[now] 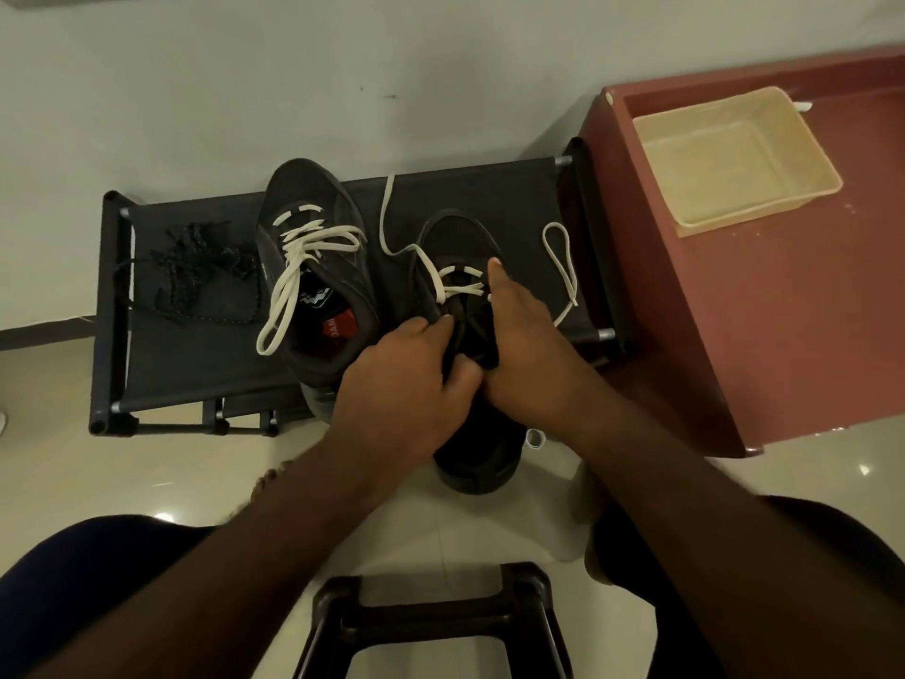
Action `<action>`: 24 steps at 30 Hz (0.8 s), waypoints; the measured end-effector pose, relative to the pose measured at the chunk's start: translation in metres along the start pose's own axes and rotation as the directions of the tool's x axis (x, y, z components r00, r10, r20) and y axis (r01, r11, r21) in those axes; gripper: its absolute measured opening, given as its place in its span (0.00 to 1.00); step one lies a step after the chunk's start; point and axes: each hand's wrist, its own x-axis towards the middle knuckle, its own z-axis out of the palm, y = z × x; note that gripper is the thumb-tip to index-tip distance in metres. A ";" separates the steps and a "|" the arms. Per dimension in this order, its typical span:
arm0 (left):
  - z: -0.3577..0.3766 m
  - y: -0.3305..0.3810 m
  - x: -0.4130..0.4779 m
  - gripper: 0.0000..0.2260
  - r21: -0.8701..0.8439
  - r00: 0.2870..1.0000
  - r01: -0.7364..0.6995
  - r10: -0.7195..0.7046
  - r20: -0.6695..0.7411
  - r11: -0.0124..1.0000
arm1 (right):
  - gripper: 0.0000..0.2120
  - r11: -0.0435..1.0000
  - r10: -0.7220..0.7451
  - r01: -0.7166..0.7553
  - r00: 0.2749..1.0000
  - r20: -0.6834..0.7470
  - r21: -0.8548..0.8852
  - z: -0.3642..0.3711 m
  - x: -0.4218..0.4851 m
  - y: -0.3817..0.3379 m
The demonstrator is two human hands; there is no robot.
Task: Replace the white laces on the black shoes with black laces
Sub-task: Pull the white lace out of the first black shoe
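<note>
Head view: one white lace partly out, black laces waiting

Shows a dark rack (pixel 186 365) carrying both shoes. Finds the held shoe (pixel 460 237) at the rack's front edge, heel overhanging, with the left hand (pixel 406 379) grasping its tongue and the right hand (pixel 529 355) clasping its side, thumb up beside the eyelets. Shows the loosened white lace (pixel 460 289) threaded only through the rows nearest the toe, ends trailing. Shows the second shoe (pixel 313 198) with its other white lace (pixel 294 272) untied but threaded. Puts the black laces (pixel 196 272) heaped at the rack's left, untouched. Judges most of the job ahead.
</note>
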 end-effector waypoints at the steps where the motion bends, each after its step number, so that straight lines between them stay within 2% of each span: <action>1: -0.002 0.000 0.001 0.14 -0.041 1.000 0.002 -0.003 -0.025 0.999 | 0.49 0.999 0.017 -0.016 1.000 -0.026 0.036 0.003 0.002 0.000; 3: -0.008 0.004 0.004 0.14 -0.040 0.998 -0.020 0.017 -0.068 0.999 | 0.50 0.991 0.076 -0.064 0.991 -0.106 0.114 0.005 0.006 0.002; 5: -0.012 0.009 0.015 0.13 0.029 0.992 -0.056 0.059 -0.114 0.998 | 0.46 0.981 0.104 -0.076 0.982 -0.157 0.176 0.009 0.010 0.011; 7: -0.015 0.013 0.032 0.11 0.086 0.979 -0.100 0.113 -0.170 0.991 | 0.38 0.990 0.065 -0.042 0.983 -0.172 0.136 0.012 0.010 0.020; 9: -0.015 0.015 0.051 0.11 0.147 0.975 -0.146 0.167 -0.149 0.978 | 0.32 0.995 0.034 -0.013 0.979 -0.202 0.103 0.012 0.006 0.018; 14: 0.000 0.006 0.069 0.10 0.186 0.980 -0.200 0.194 0.055 0.962 | 0.42 0.996 0.065 -0.054 0.982 -0.178 0.066 0.011 0.003 0.011; 24: 0.001 -0.003 0.080 0.09 0.223 0.986 -0.167 0.159 0.053 0.960 | 0.42 0.996 0.086 -0.087 0.979 -0.186 0.002 0.004 0.003 -0.006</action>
